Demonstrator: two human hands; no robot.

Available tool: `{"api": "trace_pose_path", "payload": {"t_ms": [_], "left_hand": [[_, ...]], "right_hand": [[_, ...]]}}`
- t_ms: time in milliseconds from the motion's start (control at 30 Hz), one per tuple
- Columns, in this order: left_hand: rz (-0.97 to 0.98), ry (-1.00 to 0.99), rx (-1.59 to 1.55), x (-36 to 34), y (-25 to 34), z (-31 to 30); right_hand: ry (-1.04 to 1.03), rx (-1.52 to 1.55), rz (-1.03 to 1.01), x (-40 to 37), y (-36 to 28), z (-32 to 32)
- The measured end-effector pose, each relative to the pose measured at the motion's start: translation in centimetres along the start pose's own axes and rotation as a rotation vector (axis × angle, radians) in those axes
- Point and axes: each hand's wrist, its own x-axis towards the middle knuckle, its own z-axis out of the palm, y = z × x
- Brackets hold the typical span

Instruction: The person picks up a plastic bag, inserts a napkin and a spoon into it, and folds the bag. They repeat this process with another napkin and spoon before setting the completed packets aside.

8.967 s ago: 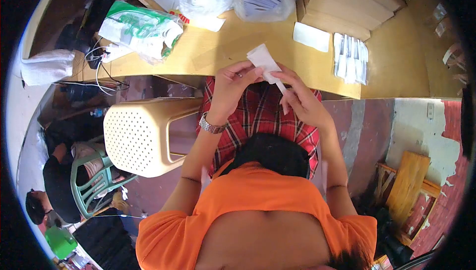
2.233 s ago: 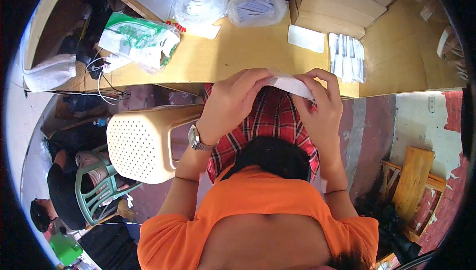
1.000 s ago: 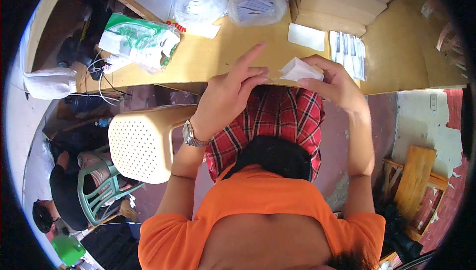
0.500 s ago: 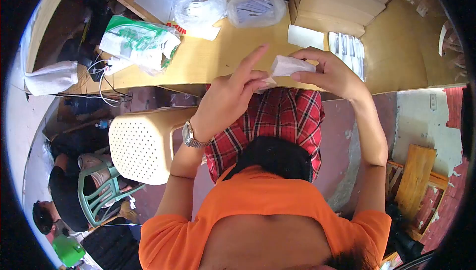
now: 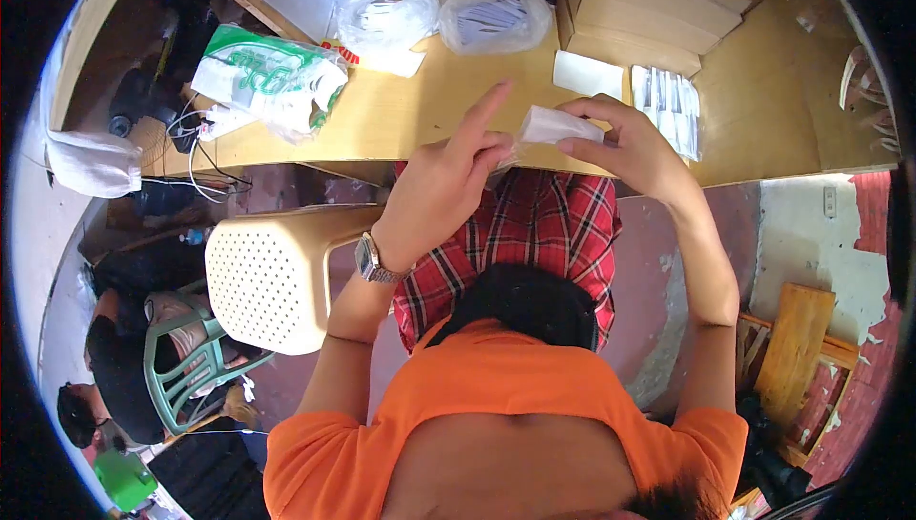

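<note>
Wooden table point(image 5: 420, 105) spread across upper frame, left hand point(image 5: 434, 191) at centre, index finger raised, other fingers pinched on packet's left end, right hand point(image 5: 634, 153) curled around right end, white packet point(image 5: 553, 125) held over table edge, long axis left-right.

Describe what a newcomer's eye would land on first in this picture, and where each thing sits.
First come the two hands at the middle, over the edge of the table. The right hand grips a small white packet, and the left hand, with a watch on its wrist, meets the packet's end with its index finger raised. Next, the bright orange shirt fills the bottom, and a cream stool dotted with holes stands out at left.
</note>
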Motion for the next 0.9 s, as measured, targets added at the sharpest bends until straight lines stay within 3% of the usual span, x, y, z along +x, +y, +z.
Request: {"api": "trace_pose_path", "payload": {"t_ms": [300, 600, 700, 800, 833, 900], "left_hand": [[0.057, 0.047, 0.039, -0.1, -0.5, 0.0], [0.12, 0.068, 0.004, -0.1, -0.6, 0.0], [0.04, 0.046, -0.097, -0.1, -0.4, -0.2], [-0.199, 0.117, -0.484, -0.5, -0.5, 0.4], [-0.179, 0.15, -0.485, -0.4, -0.7, 0.5], [-0.138, 0.214, -0.485, -0.2, -0.9, 0.6]], "right_hand": [[-0.005, 0.098, 0.094, -0.4, -0.7, -0.6], [-0.207, 0.337, 0.187, -0.4, -0.8, -1.4], [-0.204, 0.464, 0.251, -1.1, -0.3, -0.8], [-0.125, 0.308, -0.214, -1.2, 1.1, 1.5], [-0.182, 0.438, -0.063, -1.6, 0.2, 1.7], [-0.131, 0.365, -0.176, -1.5, 0.6, 3.0]]}}
